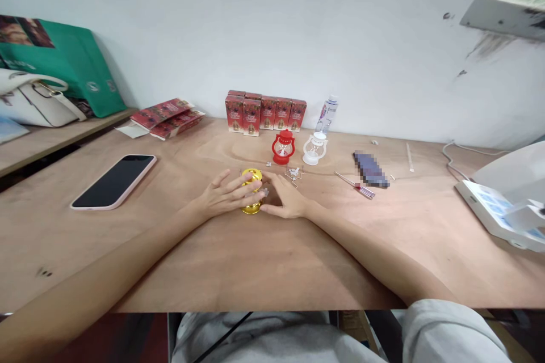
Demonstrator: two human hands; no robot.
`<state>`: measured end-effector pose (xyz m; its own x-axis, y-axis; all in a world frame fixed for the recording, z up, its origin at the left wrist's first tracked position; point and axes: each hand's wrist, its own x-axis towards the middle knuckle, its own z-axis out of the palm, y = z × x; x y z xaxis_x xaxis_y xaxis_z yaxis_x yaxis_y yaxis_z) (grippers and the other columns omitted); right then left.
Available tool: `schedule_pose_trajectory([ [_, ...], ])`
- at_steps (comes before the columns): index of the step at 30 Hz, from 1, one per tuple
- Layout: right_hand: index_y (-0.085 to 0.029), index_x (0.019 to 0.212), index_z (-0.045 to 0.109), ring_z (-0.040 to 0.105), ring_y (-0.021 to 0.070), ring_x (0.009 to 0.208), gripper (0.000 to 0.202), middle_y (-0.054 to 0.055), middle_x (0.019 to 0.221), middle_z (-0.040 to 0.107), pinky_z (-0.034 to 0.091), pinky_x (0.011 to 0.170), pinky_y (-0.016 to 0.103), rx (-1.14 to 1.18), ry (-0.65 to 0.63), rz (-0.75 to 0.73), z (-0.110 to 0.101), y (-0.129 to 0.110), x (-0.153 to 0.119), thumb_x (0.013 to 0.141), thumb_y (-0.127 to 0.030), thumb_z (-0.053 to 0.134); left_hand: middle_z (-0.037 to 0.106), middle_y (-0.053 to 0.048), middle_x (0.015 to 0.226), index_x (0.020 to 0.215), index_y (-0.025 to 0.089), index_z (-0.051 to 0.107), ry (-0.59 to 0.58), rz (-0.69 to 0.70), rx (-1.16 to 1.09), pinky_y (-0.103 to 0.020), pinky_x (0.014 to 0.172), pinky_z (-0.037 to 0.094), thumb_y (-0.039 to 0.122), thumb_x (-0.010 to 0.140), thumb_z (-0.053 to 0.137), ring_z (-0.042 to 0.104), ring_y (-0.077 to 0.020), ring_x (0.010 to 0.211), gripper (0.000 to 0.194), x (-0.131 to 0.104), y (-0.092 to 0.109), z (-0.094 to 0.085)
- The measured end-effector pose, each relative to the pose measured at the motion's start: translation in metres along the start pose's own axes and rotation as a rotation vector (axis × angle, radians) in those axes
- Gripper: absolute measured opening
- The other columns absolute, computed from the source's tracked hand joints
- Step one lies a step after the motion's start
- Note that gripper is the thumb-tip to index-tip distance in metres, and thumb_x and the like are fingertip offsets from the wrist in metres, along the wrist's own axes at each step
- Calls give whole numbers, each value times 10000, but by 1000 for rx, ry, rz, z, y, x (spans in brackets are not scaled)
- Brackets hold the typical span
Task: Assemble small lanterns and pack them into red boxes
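Note:
A gold lantern (252, 209) is on the wooden table in front of me, between my two hands. My left hand (226, 194) has its fingers stretched and spread across the lantern's front, covering its middle. On the lantern's right side, my right hand (286, 195) is curved, thumb and fingers apart around a small clear piece (265, 193). Whether the right fingertips press on the lantern is hard to tell. Just behind stand a red lantern (283, 147) and a white lantern (315, 149), both upright. Small white bits and bent wires (294, 173) lie beside my right hand.
Red boxes (268, 113) and a bottle (327, 114) stand by the wall. Flat red cartons (168, 116) and a phone (114, 182) are at left. At right are a screwdriver (355, 185), a blurred dark object (370, 169) and a white power strip (498, 212).

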<state>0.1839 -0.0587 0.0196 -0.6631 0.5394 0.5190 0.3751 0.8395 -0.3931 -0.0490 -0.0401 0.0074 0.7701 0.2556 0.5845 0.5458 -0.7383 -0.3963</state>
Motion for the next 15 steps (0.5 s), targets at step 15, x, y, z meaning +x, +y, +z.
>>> schedule_pose_trajectory([
  [15, -193, 1043, 542, 542, 159, 842, 551, 28, 971, 599, 426, 752, 298, 407, -20, 307, 6, -4, 7, 629, -504, 731, 637, -52, 1102, 1056, 234, 602, -374, -321, -339, -409, 915, 348, 266, 769, 551, 533, -233, 1068, 293, 3, -22, 17],
])
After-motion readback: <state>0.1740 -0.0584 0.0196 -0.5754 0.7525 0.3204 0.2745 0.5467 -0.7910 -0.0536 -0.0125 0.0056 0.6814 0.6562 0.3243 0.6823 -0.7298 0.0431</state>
